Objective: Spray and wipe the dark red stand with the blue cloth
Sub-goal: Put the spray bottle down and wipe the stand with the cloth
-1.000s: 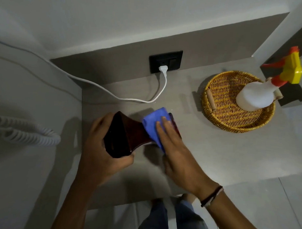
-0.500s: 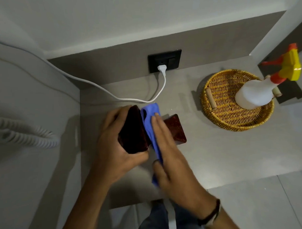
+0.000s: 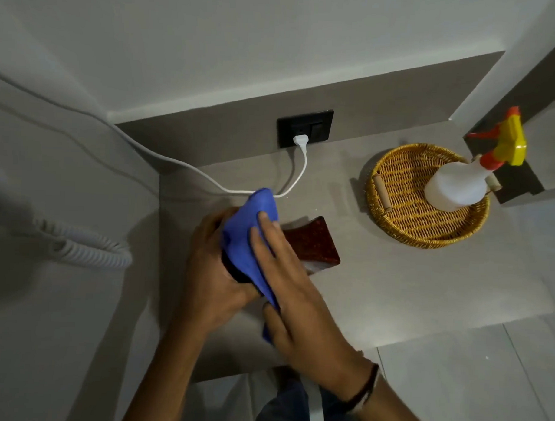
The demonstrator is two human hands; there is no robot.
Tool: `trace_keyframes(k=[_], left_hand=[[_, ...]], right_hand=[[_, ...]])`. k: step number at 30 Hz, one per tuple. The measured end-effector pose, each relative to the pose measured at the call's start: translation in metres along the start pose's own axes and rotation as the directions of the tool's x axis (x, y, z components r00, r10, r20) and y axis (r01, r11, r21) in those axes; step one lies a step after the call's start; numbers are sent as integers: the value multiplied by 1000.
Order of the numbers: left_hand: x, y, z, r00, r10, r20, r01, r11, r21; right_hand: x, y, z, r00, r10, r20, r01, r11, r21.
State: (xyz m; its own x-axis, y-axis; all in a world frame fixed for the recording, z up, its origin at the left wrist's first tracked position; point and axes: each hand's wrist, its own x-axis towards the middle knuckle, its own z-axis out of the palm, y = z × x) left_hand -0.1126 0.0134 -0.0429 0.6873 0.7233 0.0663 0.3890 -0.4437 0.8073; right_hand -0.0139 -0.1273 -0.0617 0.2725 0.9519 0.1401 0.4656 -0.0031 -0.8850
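The dark red stand [image 3: 316,243] lies tilted on the grey counter, its right end showing and its left end hidden under cloth and hands. My left hand [image 3: 212,271] grips that left end from the left. My right hand [image 3: 295,293] presses the blue cloth [image 3: 250,237] flat over the stand's top, fingers stretched toward the wall. The cloth drapes down between both hands. The white spray bottle [image 3: 456,185] with a yellow and orange trigger stands apart, at the far right.
A round wicker tray [image 3: 395,211] holds the spray bottle at the back right. A white cable [image 3: 298,176] runs from a black wall socket [image 3: 304,127] across the counter's back. A coiled white cord [image 3: 80,247] lies at the left. The counter's front edge [image 3: 423,328] is near.
The cloth has slid left over the stand's left end, covering the part my left hand grips. More of the stand's right end now shows. My right hand moved with the cloth.
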Motion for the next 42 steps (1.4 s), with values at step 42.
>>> trace_keyframes(k=[42], left_hand=[[-16,2,13,994,-60,96,56,998,41]], right_hand=[[-37,-3,-13,991,93,-94,-110,973,-204]])
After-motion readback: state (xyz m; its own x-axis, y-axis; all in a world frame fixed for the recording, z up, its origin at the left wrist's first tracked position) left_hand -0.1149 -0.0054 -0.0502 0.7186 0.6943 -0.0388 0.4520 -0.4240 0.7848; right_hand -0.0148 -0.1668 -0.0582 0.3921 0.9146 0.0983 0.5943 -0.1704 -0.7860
